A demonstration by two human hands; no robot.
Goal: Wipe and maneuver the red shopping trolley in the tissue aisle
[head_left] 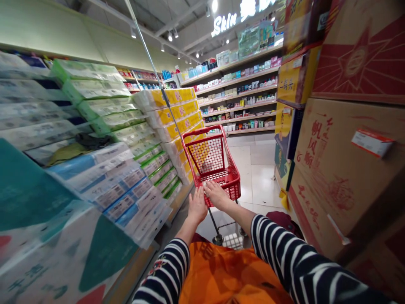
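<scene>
A small red shopping cart (232,183) with a mesh basket stands in front of me on the aisle floor. My left hand (198,205) is at the near left corner of its basket, its fingers pointing forward against the rim. Close beside it, my right hand (217,195) lies across the near rim with its fingers toward the left. Both hands appear to grip the cart there, though the undersides of the fingers are hidden. A small pale spot shows by the right fingertips, too small to name.
Stacked tissue packs (126,185) line the left side, with yellow packs (182,109) beyond. Cardboard cartons (344,164) rise close on the right. Shelves of small bottles and boxes (240,90) stand ahead. Pale floor tiles (261,181) run between them. A thin metal pole (148,50) slants at the left.
</scene>
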